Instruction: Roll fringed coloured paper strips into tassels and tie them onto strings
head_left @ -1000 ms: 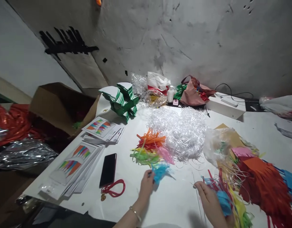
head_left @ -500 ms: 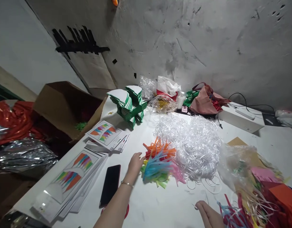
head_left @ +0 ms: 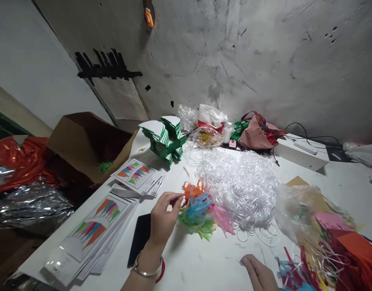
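My left hand [head_left: 164, 218], with a bangle at its wrist, pinches the left end of a bundle of multicoloured paper tassels [head_left: 198, 210] between thumb and forefinger. Orange, blue, green and pink fringed strips hang together in it, above a shadow on the white table. At the lower edge, my right hand [head_left: 260, 274] is closed low by the table, fingers together; anything in them is too small to make out. Right of it lie more fringed paper strips [head_left: 295, 268]. Behind the bundle spreads a big heap of white ribbon string [head_left: 240, 186].
A black phone [head_left: 139, 238] lies partly behind my left arm. Stacked printed cards [head_left: 95, 226] line the table's left side. Green-and-white paper cutouts [head_left: 164, 139] stand behind. An open cardboard box [head_left: 83, 137] sits at left, a white box [head_left: 303, 153] at back right.
My left hand has turned and closed its fingers on the tassel bundle, whose strips have shifted and bunched. The view has tilted upward a little; my right hand keeps nearly the same place.
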`<state>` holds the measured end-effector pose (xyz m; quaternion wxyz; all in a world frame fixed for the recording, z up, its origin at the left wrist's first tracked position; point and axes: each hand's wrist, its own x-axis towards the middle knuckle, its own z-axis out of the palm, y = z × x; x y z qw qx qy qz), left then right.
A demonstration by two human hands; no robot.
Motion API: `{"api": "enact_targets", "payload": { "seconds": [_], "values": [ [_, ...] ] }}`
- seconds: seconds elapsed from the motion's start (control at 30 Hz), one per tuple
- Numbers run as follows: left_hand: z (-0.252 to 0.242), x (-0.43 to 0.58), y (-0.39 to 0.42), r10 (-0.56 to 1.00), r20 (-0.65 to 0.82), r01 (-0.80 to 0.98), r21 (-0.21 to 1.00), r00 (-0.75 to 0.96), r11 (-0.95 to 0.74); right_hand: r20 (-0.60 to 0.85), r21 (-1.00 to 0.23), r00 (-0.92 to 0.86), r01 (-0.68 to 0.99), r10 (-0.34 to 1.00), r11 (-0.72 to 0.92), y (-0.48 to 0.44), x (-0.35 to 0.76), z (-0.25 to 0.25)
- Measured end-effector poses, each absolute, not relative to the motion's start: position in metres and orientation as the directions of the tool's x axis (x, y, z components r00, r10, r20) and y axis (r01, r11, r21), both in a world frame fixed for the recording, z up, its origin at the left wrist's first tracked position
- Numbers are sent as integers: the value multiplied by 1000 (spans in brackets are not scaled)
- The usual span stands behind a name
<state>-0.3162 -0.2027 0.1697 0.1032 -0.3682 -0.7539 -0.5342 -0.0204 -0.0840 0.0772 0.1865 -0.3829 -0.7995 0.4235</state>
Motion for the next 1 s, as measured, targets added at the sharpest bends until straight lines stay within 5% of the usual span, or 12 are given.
{"api": "enact_targets", "payload": {
  "seconds": [0.17, 0.3, 0.4, 0.67, 0.83, 1.0],
  "values": [
    [201, -238, -216, 502, 638, 709, 702, -584, -67, 174, -795, -657, 346, 734, 498, -91, -18, 126],
    [201, -179, -218, 597, 626, 682, 711, -502, -173, 422, -644, -754, 141, 503, 752, -97, -18, 160],
    [193, -149, -213, 665, 568, 608, 765, -485, -211, 463, -592, -800, 43, 382, 805, -95, -25, 173],
    [167, -134, -200, 849, 174, 321, 947, -498, -5, 235, -860, -840, 55, 489, 507, -98, -14, 157],
    [157, -132, -201, 781, -41, 37, 996, -623, 82, 17, -965, -758, 158, 652, 209, -91, 2, 141],
    [154, -113, -205, 781, -258, -238, 961, -569, 144, 3, -990, -648, 103, 761, 91, -88, 21, 152]
  ]
}}
